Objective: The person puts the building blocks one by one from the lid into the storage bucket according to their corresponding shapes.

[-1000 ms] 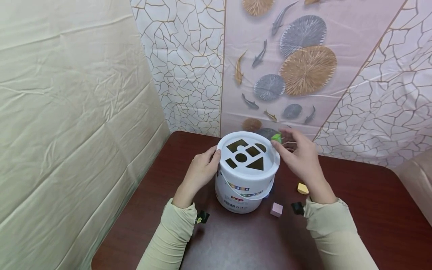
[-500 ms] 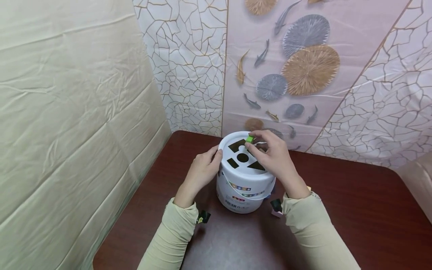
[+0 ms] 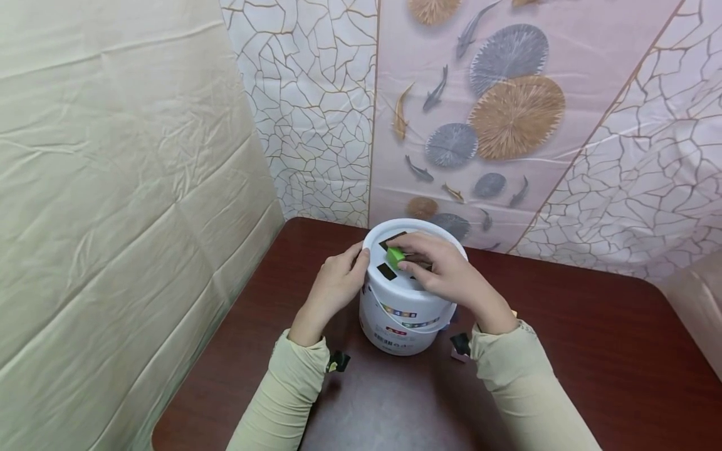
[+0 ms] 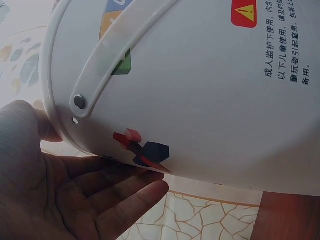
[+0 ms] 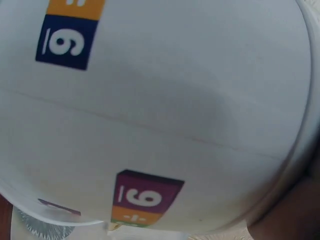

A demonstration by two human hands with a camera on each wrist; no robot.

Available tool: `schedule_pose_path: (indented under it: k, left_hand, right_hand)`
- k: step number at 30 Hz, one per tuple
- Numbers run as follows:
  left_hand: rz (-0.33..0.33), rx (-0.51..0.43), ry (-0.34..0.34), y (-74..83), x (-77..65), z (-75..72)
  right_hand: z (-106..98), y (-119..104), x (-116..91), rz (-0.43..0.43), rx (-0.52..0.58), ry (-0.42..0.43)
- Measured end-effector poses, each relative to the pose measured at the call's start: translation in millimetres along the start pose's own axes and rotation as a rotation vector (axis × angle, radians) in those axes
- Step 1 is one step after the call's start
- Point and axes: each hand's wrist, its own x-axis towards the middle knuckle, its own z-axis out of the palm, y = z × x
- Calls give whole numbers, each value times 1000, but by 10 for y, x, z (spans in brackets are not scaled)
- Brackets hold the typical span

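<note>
The back wall (image 3: 316, 119) in front of you is the biggest thing, with fish, grey and gold round shapes and crackly gold lines on it, and a cream cloth (image 3: 113, 188) hangs on your left. Below is the dark red-brown surface (image 3: 609, 332), with round corners. On it your white bucket (image 3: 389, 322) stands upright, with number pictures on its side and a white handle (image 4: 102, 65) hanging down against it. The white lid (image 3: 402, 283) sits on top, and it has dark holes cut in it, some of them under your fingers. Your sleeves (image 3: 524, 388) are pale, and a small black piece (image 3: 338, 362) sticks out by each cuff. Your right hand (image 3: 440, 266) is over the lid, with the thumb and fingertips together on the green block (image 3: 394, 257), pinching it. Your left hand (image 3: 338, 279) is at the left of the bucket: the thumb lies at the rim, and the long fingers are straight and rest along the side. The green block is above the lid, just beside a small dark rectangle hole; you can't tell if it touches the lid. The pink block (image 3: 459, 356) is on the surface, right of the bucket, partly hidden. Only a tiny bit of the yellow block (image 3: 514, 313) peeks out behind your right wrist.
</note>
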Motion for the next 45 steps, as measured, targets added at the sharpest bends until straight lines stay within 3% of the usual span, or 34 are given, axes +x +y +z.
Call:
schedule_pose_path:
  k: [10,18,45]
  left_hand:
    - [3,-5,-7,8,3,0]
    - [7,-13,-9,0,4,-2]
    - [-4,-22,-5,-11,-4,6]
  right_hand:
    - [21,2,-17,-66,-57,-22]
    - [13,-36,-17,-42,-130,-97]
    - [35,-4,-29,-55,-115,-65]
